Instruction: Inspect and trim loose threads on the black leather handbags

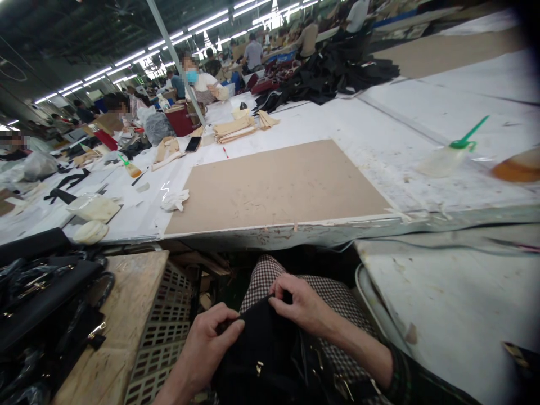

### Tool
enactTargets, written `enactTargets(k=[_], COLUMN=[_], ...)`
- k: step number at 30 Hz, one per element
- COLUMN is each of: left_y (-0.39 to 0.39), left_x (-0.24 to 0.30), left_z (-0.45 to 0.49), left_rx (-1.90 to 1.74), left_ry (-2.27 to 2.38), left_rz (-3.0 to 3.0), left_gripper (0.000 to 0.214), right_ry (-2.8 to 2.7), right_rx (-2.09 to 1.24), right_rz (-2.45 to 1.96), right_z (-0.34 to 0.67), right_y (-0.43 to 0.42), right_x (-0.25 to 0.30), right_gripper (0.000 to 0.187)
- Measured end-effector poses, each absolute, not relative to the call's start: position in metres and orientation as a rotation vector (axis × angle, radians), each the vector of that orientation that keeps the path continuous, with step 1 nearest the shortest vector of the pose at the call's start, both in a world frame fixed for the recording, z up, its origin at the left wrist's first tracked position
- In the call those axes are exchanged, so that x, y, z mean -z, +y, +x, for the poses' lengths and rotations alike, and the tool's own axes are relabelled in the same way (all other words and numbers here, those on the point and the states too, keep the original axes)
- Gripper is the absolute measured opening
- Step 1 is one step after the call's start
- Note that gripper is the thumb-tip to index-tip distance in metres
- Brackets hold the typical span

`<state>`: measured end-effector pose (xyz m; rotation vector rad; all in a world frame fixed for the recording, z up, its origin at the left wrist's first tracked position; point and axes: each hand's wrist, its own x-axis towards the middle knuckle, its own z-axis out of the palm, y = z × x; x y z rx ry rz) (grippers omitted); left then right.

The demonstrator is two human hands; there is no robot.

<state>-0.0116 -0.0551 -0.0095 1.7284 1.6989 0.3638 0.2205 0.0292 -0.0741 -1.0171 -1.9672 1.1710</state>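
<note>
A black handbag [270, 360] with small gold fittings rests on my lap, over checked trousers. My left hand [208, 340] is closed on the bag's left top edge, thumb pressed against the fingers. My right hand [297, 306] is curled over the bag's top right edge, fingers pinching the black material. Both hands sit below the front edge of the worktable [379, 140].
A brown board [278, 185] lies on the white table ahead, a crumpled white cloth [175, 199] at its left. A glue bottle with green nozzle [453, 154] lies at right. Black bags [37, 304] pile on a wooden bench at left. Other workers sit far back.
</note>
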Motion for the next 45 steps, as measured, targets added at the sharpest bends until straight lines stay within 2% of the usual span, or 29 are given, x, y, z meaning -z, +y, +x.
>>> enactTargets(k=[7, 17, 19, 24, 27, 29, 32, 38, 42, 45], left_y=[-0.047, -0.032, -0.038, -0.041, -0.029, -0.019, -0.007, 0.004, 0.009, 0.013], left_x=[-0.002, 0.008, 0.009, 0.007, 0.002, 0.0, -0.004, -0.047, -0.067, -0.057], left_z=[0.023, 0.046, 0.043, 0.034, 0.027, 0.022, 0.012, -0.016, -0.028, -0.021], left_rx=[0.014, -0.31, -0.312, -0.185, -0.124, -0.149, -0.175, -0.133, 0.119, 0.08], left_ry=[1.868, 1.747, 1.805, 1.884, 1.814, 1.68, 1.495, 1.32, 1.24, 1.148], left_rz=[2.118, 2.015, 2.023, 2.102, 1.995, 1.831, 1.601, 1.408, 1.574, 1.736], left_gripper=[0.021, 0.028, 0.028, 0.026, 0.016, 0.012, 0.019, 0.016, 0.01, 0.038], right_ry=[-2.028, -2.012, -1.91, -1.828, -1.916, -1.923, -1.811, -1.639, -1.503, -1.516], right_rx=[-1.083, -1.169, -1.19, -1.245, -1.199, -1.145, -1.188, -1.693, -1.951, -1.975], right_rz=[-1.029, -0.9, -0.977, -1.198, -1.269, -1.333, -1.412, -1.162, -1.023, -1.057], right_z=[0.215, 0.234, 0.238, 0.234, 0.225, 0.223, 0.238, 0.308, 0.326, 0.319], right_y=[0.022, 0.02, 0.017, -0.022, -0.051, -0.061, -0.058, -0.041, -0.045, -0.048], right_x=[0.067, 0.053, 0.046, 0.031, 0.031, 0.032, 0.029, -0.006, -0.005, 0.008], right_gripper=[0.018, 0.016, 0.03, 0.084, 0.093, 0.093, 0.088, 0.072, 0.072, 0.063])
